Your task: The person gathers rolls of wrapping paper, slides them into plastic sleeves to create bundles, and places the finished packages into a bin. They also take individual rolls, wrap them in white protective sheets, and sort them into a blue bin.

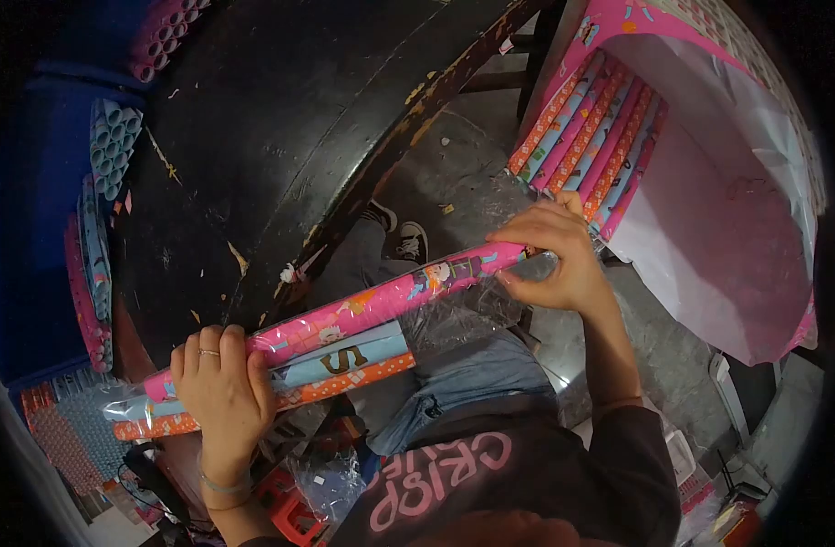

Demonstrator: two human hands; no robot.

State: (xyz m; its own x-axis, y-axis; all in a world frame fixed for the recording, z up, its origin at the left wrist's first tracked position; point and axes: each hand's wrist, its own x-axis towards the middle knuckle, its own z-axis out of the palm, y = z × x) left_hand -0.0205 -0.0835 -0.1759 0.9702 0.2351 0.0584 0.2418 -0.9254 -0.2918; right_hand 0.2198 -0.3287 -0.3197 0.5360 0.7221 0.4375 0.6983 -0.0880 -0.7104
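Three rolls of wrapping paper lie side by side across my lap at the table's edge. The pink roll point(372, 301) has cartoon figures and reaches furthest right; below it are a light blue roll point(381, 346) and an orange roll with white dots point(381, 376). My left hand point(221, 392) is closed over all three near their left ends, where clear plastic film point(121, 401) shows. My right hand point(559, 251) has its thumb and fingers around the right end of the pink roll. Clear film also hangs below that roll.
The dark, worn table point(253, 137) fills the upper left. Bundled rolls point(116, 146) stand along its left side, by blue panels. A pink-and-white lined container point(709, 210) at right holds several rolls point(600, 137). A red stool point(290, 506) is below.
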